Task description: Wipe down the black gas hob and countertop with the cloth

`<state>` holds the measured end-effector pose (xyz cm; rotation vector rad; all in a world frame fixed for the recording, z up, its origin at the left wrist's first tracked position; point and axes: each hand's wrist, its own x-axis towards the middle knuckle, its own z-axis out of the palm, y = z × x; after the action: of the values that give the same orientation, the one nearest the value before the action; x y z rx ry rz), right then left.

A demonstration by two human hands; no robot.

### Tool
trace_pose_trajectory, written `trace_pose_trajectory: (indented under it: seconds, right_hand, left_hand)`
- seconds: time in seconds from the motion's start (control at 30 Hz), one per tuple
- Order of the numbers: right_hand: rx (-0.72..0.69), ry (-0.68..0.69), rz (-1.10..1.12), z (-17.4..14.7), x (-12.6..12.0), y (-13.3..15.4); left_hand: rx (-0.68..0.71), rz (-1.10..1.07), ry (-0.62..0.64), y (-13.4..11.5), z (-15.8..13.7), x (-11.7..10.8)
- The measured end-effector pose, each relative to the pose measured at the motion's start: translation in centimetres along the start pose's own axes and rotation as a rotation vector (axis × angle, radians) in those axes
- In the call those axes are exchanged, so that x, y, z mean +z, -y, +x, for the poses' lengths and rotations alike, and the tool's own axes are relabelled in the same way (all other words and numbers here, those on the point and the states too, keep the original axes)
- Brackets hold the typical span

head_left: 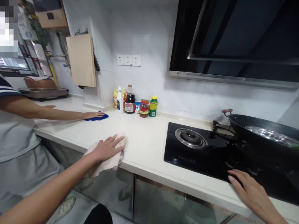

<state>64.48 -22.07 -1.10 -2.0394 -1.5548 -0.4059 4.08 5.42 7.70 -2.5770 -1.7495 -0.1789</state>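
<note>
My left hand (108, 148) lies flat with fingers spread on a pale pink cloth (109, 161). The cloth is on the white countertop (142, 146), and part of it hangs over the front edge. My right hand (249, 189) is open and holds nothing, its fingers loosely stretched out. It is at the front edge of the black gas cooktop (198, 166); whether the fingertips touch the glass I cannot tell.
At left, another person's hand (99, 114) presses a blue cloth (93, 117) on the counter. Bottles and jars, including a soy sauce bottle (130, 102), stand by the wall. A large wok (240, 124) sits on the cooktop's right side under the range hood (224, 40).
</note>
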Motion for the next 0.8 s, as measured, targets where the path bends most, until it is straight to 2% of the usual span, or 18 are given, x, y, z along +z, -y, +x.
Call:
trace_pose_trajectory:
  seconds: [0.1,0.17,0.3,0.4,0.47,0.53,0.6,0.67,0.73,0.8]
  right_hand:
    - [-0.006,-0.008,-0.046,-0.6,0.7,0.2]
    - [0.007,-0.002,-0.075,-0.7,0.7,0.5]
    - [0.022,0.006,-0.066,-0.6,0.2,0.8]
    - [0.008,-0.011,-0.039,-0.6,-0.1,0.9]
    - [0.007,-0.027,-0.028,-0.7,-0.2,0.9]
    - [0.014,-0.026,-0.021,-0.8,-0.2,1.0]
    - [0.016,-0.016,-0.014,-0.8,-0.1,0.9]
    - [0.015,-0.009,-0.006,-0.8,0.1,0.7]
    - [0.019,-0.011,0.004,-0.8,0.4,0.3]
    - [0.021,-0.018,0.012,-0.7,0.7,-0.3]
  left_hand:
    - [-0.083,-0.029,0.065,-1.5,3.7,-0.5]
    - [-0.123,-0.036,0.047,-3.0,6.4,-0.6]
    - [-0.088,-0.069,0.037,-7.7,9.9,-0.4]
    - [0.091,-0.102,0.065,-12.6,9.1,0.2]
    - [0.246,-0.123,0.089,-15.6,6.7,0.8]
    - [0.396,-0.140,0.108,-17.5,3.4,1.3]
    - [0.550,-0.153,0.106,-18.0,0.3,1.4]
    - [0.658,-0.140,0.088,-17.0,-1.9,1.1]
    - [0.624,-0.091,0.031,-14.9,-2.8,0.4]
    - [0.459,-0.020,-0.051,-12.1,-2.7,-0.5]
